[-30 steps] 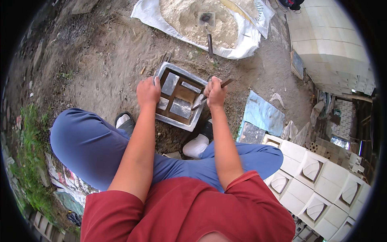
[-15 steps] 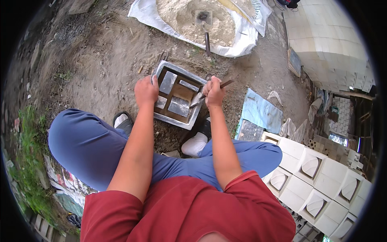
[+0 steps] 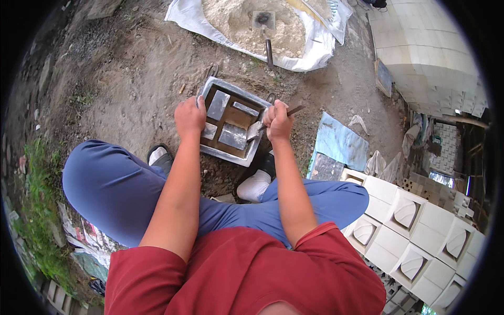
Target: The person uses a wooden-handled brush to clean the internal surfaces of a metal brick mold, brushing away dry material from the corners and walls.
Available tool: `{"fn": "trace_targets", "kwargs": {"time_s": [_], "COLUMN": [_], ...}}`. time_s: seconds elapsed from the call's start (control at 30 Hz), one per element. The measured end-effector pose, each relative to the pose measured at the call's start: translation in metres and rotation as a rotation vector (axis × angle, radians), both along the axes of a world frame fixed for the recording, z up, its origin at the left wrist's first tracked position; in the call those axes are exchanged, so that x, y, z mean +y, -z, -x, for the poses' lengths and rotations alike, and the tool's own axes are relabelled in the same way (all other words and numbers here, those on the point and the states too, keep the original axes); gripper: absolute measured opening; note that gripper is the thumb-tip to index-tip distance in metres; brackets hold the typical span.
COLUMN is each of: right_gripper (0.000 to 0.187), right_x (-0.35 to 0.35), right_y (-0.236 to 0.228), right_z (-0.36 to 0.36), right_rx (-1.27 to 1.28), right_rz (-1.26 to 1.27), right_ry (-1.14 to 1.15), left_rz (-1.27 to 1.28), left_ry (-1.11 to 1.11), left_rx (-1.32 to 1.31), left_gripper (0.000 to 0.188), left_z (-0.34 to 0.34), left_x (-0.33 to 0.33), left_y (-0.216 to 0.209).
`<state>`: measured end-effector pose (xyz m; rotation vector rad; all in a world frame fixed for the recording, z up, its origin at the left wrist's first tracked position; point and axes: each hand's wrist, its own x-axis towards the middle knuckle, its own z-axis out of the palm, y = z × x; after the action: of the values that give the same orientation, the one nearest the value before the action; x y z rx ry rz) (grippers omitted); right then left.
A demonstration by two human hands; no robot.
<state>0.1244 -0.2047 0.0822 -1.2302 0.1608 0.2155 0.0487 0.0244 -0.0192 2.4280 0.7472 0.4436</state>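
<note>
A rectangular grey metal mould (image 3: 229,155) sits on the dirt between my feet, with several flat metal blocks and brown channels inside its frame. My left hand (image 3: 190,117) is closed on the mould's left edge, where a metal loop shows by the fingers; exactly what they grip is partly hidden. My right hand (image 3: 279,122) is closed around a small trowel at the mould's right rim. The trowel's blade (image 3: 254,130) reaches over the inside of the frame, and its dark rod-like end sticks out to the right of my fist.
Beyond the mould, a white sack (image 3: 307,62) holds pale powder (image 3: 231,21), with a dark-handled square tool (image 3: 269,52) on it. At right lie a blue sheet (image 3: 341,140) and rows of cream moulded blocks (image 3: 386,226). Grass (image 3: 39,210) grows at left.
Both hands keep their places on the mould and the trowel. The whole view has shifted very slightly; the trowel blade stays at the right inner side.
</note>
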Motion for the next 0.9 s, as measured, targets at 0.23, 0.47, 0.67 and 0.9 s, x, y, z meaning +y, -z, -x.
{"fn": "trace_targets", "kwargs": {"time_s": [0.23, 0.47, 0.67, 0.9], "right_gripper": [0.048, 0.044, 0.042, 0.044], "right_x": [0.003, 0.007, 0.01, 0.001], "right_y": [-0.017, -0.026, -0.009, -0.034], "right_z": [0.005, 0.011, 0.018, 0.017], "right_rx": [0.016, -0.003, -0.036, -0.108], "right_rz": [0.077, 0.016, 0.079, 0.017], "right_ry": [-0.014, -0.016, -0.08, -0.028], "left_rz": [-0.006, 0.003, 0.007, 0.005], "left_ry": [-0.001, -0.006, 0.032, 0.043], "left_rx": [0.077, 0.111, 0.179, 0.199], "left_gripper": [0.041, 0.04, 0.044, 0.047], "left_z": [0.0, 0.0, 0.001, 0.0], "left_x": [0.002, 0.001, 0.001, 0.003], "left_y": [0.004, -0.001, 0.0, 0.002]}}
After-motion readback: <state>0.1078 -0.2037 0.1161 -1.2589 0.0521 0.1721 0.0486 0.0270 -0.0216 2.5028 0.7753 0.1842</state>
